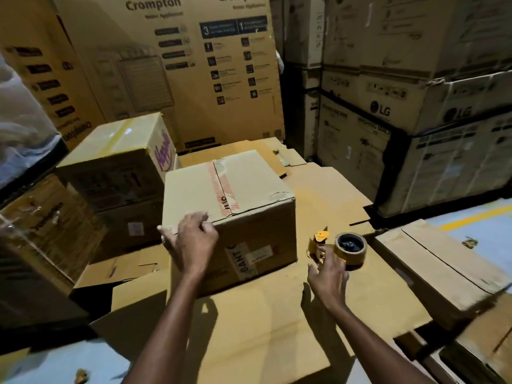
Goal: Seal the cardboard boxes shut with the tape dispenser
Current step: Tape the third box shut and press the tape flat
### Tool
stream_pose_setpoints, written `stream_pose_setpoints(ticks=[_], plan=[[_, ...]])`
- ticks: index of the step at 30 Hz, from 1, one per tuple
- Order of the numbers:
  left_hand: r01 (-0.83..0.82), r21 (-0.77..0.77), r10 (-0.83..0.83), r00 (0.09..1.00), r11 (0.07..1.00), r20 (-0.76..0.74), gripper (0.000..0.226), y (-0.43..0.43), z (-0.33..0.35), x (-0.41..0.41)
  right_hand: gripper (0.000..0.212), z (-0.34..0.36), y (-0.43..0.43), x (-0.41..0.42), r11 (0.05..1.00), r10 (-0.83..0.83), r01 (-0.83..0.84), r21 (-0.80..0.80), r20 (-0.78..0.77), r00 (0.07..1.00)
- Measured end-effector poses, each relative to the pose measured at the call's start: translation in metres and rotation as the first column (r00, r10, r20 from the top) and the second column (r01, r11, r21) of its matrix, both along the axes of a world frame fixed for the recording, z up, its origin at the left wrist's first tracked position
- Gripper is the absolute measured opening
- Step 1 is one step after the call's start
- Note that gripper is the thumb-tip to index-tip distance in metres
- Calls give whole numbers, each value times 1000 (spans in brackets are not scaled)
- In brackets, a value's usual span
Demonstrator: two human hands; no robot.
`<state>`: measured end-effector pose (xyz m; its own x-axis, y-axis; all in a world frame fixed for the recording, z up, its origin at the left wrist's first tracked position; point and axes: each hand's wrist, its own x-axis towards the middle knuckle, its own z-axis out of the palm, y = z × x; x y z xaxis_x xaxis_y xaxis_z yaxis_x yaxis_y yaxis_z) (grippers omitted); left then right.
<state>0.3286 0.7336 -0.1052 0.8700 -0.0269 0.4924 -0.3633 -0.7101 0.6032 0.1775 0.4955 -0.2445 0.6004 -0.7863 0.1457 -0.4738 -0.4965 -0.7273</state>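
On the flattened cardboard sheets (263, 314), the tape dispenser (349, 246) sits right of the cardboard box (243, 195), and the right hand (328, 273) curls its fingers round the handle. Farther left, the left hand (194, 242) grips the box's near top edge, thumb spread.
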Motion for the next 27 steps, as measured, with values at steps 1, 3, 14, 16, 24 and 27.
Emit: stream_pose_setpoints(ticks=[1,3,14,16,24,27], plan=[[25,31,-24,999,999,-30,27,-11,2,0,51,-2,-1,-4,999,-35,35,-2,-10,999],[45,92,-39,997,995,-70,28,-33,9,2,56,-5,-6,-10,993,-117,118,29,-30,993],[-103,165,124,985,981,-121,67,-91,13,12,11,2,-51,-1,-22,-329,0,1000,-7,944],[-74,81,87,981,994,-171,67,-85,13,16,6,10,-60,0,-166,-302,-136,977,81,950],[-21,-111,-15,948,994,-318,65,-71,12,12,7,8,-79,20,-478,-484,-516,710,278,830],[-31,-76,9,962,997,-274,68,-73,12,11,25,-1,-86,26,-571,-478,-542,617,288,830]])
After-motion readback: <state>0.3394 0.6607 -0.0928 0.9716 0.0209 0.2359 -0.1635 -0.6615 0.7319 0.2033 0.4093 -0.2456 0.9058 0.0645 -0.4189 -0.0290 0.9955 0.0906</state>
